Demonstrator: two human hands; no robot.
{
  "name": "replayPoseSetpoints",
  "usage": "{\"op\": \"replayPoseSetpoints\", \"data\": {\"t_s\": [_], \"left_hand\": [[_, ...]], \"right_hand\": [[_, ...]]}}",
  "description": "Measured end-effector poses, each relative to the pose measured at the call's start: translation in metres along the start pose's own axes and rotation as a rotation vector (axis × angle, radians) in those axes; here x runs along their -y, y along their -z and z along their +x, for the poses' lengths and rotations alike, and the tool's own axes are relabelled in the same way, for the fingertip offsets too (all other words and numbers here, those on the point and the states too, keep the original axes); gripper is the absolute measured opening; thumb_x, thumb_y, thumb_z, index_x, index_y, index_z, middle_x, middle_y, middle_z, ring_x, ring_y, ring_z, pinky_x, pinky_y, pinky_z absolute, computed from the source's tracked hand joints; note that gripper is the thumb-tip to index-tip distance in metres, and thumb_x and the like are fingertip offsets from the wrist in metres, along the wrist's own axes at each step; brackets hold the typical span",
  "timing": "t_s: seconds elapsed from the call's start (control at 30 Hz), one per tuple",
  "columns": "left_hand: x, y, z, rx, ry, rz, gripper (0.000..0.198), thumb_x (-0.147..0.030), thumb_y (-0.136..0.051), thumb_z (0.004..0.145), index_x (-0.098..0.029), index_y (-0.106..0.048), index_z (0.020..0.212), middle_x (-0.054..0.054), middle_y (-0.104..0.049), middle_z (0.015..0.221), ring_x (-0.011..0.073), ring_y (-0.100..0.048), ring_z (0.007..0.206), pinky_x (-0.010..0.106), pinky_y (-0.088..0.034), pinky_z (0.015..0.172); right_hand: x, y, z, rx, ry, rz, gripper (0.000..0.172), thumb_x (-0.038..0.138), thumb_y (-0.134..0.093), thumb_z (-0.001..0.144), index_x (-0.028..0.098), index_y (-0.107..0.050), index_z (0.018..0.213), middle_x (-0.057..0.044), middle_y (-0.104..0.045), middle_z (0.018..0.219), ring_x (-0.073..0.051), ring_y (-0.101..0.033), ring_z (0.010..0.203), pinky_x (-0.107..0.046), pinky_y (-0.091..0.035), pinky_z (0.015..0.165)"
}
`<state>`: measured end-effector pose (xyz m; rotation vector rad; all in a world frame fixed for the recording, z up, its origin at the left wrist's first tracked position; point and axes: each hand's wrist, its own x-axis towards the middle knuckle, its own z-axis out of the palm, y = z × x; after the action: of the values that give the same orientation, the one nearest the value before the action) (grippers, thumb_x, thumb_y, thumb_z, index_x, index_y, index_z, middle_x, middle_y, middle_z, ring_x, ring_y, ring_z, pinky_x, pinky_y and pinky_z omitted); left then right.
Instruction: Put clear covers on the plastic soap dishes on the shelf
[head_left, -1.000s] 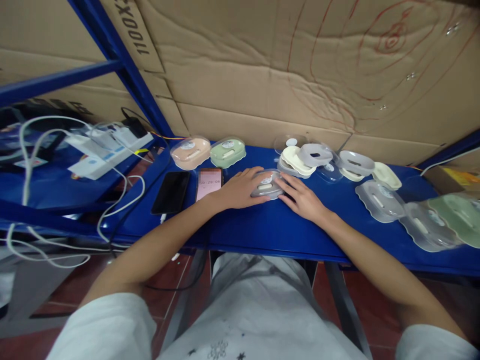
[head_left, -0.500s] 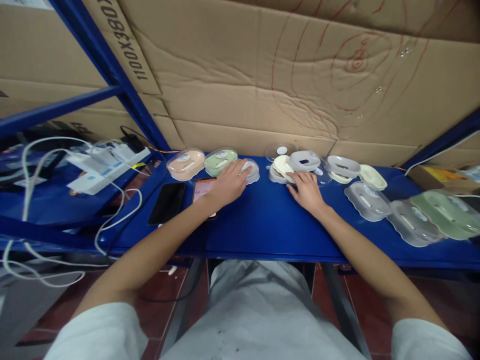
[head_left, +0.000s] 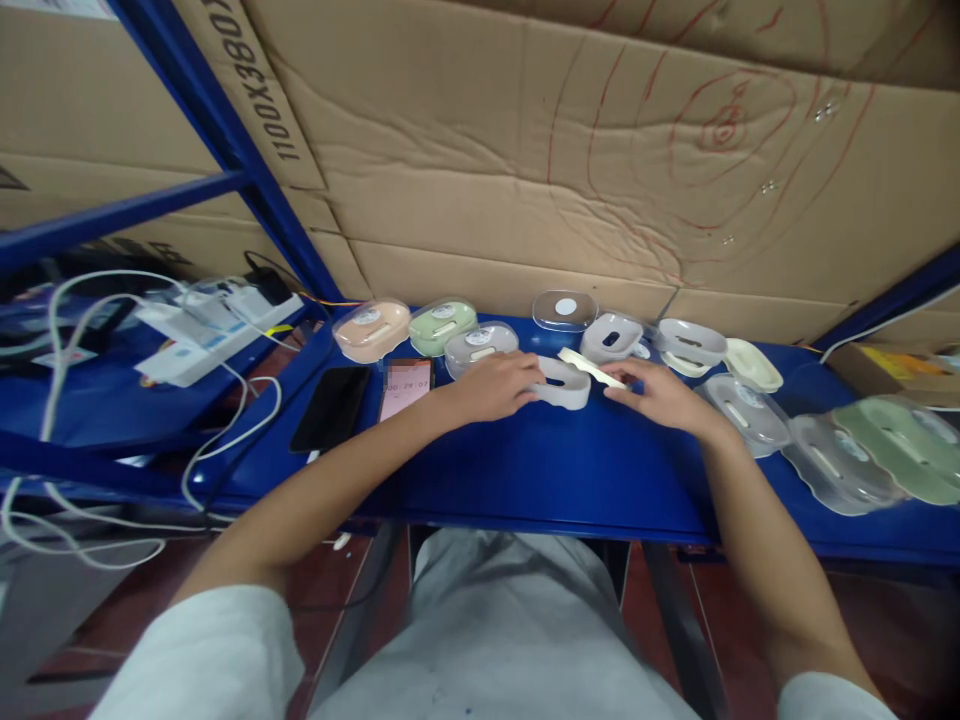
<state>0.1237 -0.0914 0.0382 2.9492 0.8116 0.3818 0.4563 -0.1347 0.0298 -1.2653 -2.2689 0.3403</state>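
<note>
My left hand (head_left: 501,387) grips the left end of a grey soap dish base (head_left: 564,385), which has a slot in its middle. Between the fingers of my right hand (head_left: 651,390) is a cream soap dish tray (head_left: 589,368), tilted just above the right side of that base. Behind them lie a clear lid (head_left: 564,311) with a round white sticker and another grey base (head_left: 611,338). Left of my left hand sits a grey soap dish (head_left: 480,345) under a clear lid, beside a green one (head_left: 442,327) and a peach one (head_left: 372,330).
On the right stand more grey soap dishes (head_left: 746,412), a cream tray (head_left: 752,364) and a green dish (head_left: 904,445). Two phones lie at left, one dark (head_left: 330,408), one showing a timer (head_left: 405,388). A power strip (head_left: 214,335) with white cables is further left. Cardboard (head_left: 450,150) walls the back.
My left hand has left the covered grey dish and taken hold of the grey base, now nearer me. My right hand has lifted the cream tray off it and tilted it.
</note>
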Motion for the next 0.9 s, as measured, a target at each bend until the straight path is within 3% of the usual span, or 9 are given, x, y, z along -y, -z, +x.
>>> {"op": "replayPoseSetpoints", "data": {"t_s": [0.13, 0.27, 0.33, 0.43, 0.47, 0.53, 0.63, 0.73, 0.9], "left_hand": [[0.014, 0.025, -0.024, -0.15, 0.013, -0.18, 0.027, -0.043, -0.06, 0.107, -0.023, -0.073, 0.119, 0.008, -0.073, 0.12, 0.0252, -0.07, 0.11, 0.039, -0.055, 0.097], [0.012, 0.016, -0.021, -0.191, 0.043, -0.122, 0.029, -0.041, -0.059, 0.107, -0.02, -0.073, 0.121, 0.01, -0.072, 0.12, 0.0268, -0.069, 0.112, 0.04, -0.054, 0.099], [0.006, 0.005, -0.016, -0.133, 0.037, -0.041, 0.027, -0.036, -0.059, 0.107, -0.019, -0.073, 0.123, 0.01, -0.072, 0.12, 0.0275, -0.069, 0.112, 0.041, -0.053, 0.099], [-0.003, -0.009, -0.014, -0.062, -0.003, 0.05, 0.025, -0.032, -0.059, 0.107, -0.02, -0.073, 0.124, 0.01, -0.072, 0.121, 0.0281, -0.068, 0.113, 0.043, -0.049, 0.101], [-0.005, -0.012, -0.014, -0.058, -0.018, 0.063, 0.026, -0.033, -0.059, 0.108, -0.02, -0.073, 0.124, 0.011, -0.071, 0.121, 0.0281, -0.068, 0.113, 0.043, -0.047, 0.102], [-0.006, -0.018, -0.017, -0.077, -0.051, 0.069, 0.028, -0.037, -0.058, 0.108, -0.021, -0.074, 0.125, 0.011, -0.071, 0.123, 0.0287, -0.066, 0.116, 0.045, -0.044, 0.106], [-0.005, -0.026, -0.02, -0.095, -0.127, 0.043, 0.037, -0.047, -0.065, 0.105, -0.022, -0.071, 0.131, 0.011, -0.07, 0.129, 0.0308, -0.064, 0.123, 0.047, -0.041, 0.111], [-0.002, -0.033, -0.02, -0.086, -0.178, 0.032, 0.041, -0.043, -0.067, 0.104, -0.021, -0.066, 0.139, 0.012, -0.07, 0.132, 0.03, -0.063, 0.126, 0.046, -0.04, 0.113], [0.002, -0.04, -0.019, -0.113, -0.196, 0.038, 0.031, -0.031, -0.063, 0.105, -0.021, -0.07, 0.133, 0.012, -0.071, 0.129, 0.0293, -0.065, 0.124, 0.046, -0.042, 0.114]], "right_hand": [[0.008, -0.013, -0.003, 0.099, 0.034, -0.087, 0.034, 0.041, -0.067, 0.099, 0.021, -0.076, 0.126, -0.012, -0.079, 0.117, -0.029, -0.075, 0.098, -0.044, -0.061, 0.088], [0.039, -0.032, 0.001, 0.189, 0.183, -0.052, 0.029, 0.039, -0.064, 0.105, 0.023, -0.076, 0.126, -0.009, -0.079, 0.122, -0.026, -0.076, 0.105, -0.043, -0.057, 0.095], [0.053, -0.031, 0.002, 0.142, 0.229, -0.056, 0.028, 0.042, -0.058, 0.109, 0.023, -0.079, 0.108, -0.006, -0.081, 0.104, -0.024, -0.076, 0.096, -0.041, -0.056, 0.094], [0.063, -0.022, 0.001, -0.074, 0.197, -0.11, 0.042, 0.045, -0.055, 0.11, 0.023, -0.077, 0.082, -0.004, -0.074, 0.076, -0.021, -0.071, 0.076, -0.039, -0.055, 0.088], [0.064, -0.019, 0.0, -0.133, 0.18, -0.13, 0.038, 0.048, -0.058, 0.108, 0.023, -0.078, 0.088, -0.006, -0.076, 0.081, -0.023, -0.072, 0.081, -0.04, -0.055, 0.09], [0.061, -0.017, -0.001, -0.152, 0.171, -0.175, 0.04, 0.056, -0.07, 0.1, 0.022, -0.079, 0.118, -0.012, -0.079, 0.115, -0.03, -0.074, 0.109, -0.047, -0.055, 0.102], [0.049, -0.027, 0.0, 0.021, 0.206, -0.205, 0.064, 0.056, -0.08, 0.093, 0.027, -0.067, 0.148, -0.014, -0.065, 0.152, -0.038, -0.06, 0.142, -0.058, -0.048, 0.117], [0.037, -0.039, 0.002, 0.144, 0.263, -0.123, 0.058, 0.045, -0.08, 0.095, 0.03, -0.067, 0.15, -0.012, -0.066, 0.152, -0.036, -0.061, 0.142, -0.057, -0.048, 0.12], [0.038, -0.048, 0.004, 0.14, 0.277, -0.148, 0.046, 0.031, -0.074, 0.099, 0.034, -0.07, 0.146, -0.01, -0.069, 0.148, -0.033, -0.065, 0.139, -0.058, -0.051, 0.118]]}}
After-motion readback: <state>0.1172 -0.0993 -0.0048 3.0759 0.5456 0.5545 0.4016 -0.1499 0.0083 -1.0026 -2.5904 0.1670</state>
